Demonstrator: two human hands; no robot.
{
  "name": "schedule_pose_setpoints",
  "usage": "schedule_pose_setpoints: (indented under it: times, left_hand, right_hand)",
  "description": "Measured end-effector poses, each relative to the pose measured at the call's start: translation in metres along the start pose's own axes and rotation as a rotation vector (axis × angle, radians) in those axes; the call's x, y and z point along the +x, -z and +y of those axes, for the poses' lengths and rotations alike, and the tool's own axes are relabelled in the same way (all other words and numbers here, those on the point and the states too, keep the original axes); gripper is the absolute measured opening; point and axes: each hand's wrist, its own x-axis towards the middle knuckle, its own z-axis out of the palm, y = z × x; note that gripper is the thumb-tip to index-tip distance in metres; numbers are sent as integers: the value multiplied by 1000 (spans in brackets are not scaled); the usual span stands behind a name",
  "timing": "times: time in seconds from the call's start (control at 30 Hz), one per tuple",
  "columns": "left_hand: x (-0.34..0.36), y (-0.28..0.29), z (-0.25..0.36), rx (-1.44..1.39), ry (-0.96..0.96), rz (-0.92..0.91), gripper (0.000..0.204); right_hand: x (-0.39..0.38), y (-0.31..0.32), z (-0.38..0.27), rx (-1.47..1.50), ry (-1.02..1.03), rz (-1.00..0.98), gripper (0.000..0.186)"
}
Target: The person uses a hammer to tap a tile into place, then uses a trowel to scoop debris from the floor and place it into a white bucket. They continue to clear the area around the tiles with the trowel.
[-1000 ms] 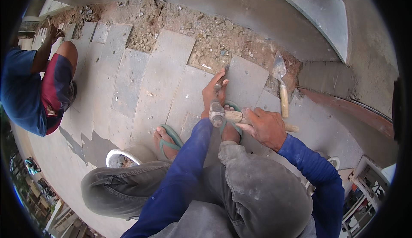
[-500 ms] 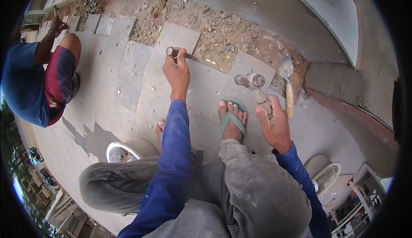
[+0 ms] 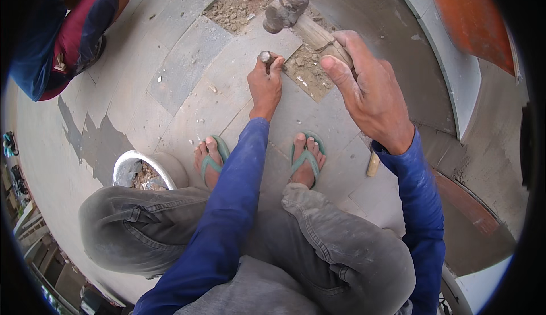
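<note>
My left hand (image 3: 264, 90) is closed on an upright metal chisel (image 3: 265, 57) at the edge of the grey tiles (image 3: 210, 70), beside a strip of rubble and soil (image 3: 310, 76). My right hand (image 3: 378, 96) grips the wooden handle of a hammer (image 3: 285, 9), whose dusty head is raised above and to the right of the chisel. Part of a trowel's wooden handle (image 3: 373, 165) shows below my right hand, mostly hidden by it and the sleeve. My feet in green flip-flops (image 3: 307, 158) are on the tiles.
A white bucket (image 3: 128, 167) with debris stands by my left knee. A crouching person (image 3: 74, 36) in shorts is at upper left. Along the right run a concrete step (image 3: 421, 42), a pale ledge (image 3: 460, 104) and an orange object (image 3: 472, 19).
My right hand has lifted the hammer up and away from me. My left hand, with the chisel, has moved right since half a second ago. The view has shifted, cropping the other person more.
</note>
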Motion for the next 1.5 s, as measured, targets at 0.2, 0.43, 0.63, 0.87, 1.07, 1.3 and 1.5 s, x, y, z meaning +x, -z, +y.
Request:
schedule_pose_setpoints:
  times: [0.2,0.43,0.63,0.87,1.07,1.3,1.5]
  left_hand:
    - [4,5,6,11,51,-41,17]
    - [2,15,0,28,80,-67,17]
    - [3,1,-1,-7,16,-21,17]
    - [-1,1,-19,8,-4,-55,18]
    - [-6,5,-16,-53,13,2,19]
    - [-8,-2,-16,-11,41,-26,14]
    - [0,5,-6,-112,121,55,14]
  right_hand:
    - [43,-33,11,-289,303,-152,36]
    - [46,-31,-28,-356,271,-181,38]
    - [54,-23,-6,-678,163,-432,33]
    - [46,-47,-2,-201,462,-38,38]
    - [62,-31,-37,-573,93,-387,41]
    - [47,-29,7,-588,38,-391,41]
    - [33,-8,6,-313,-23,-43,43]
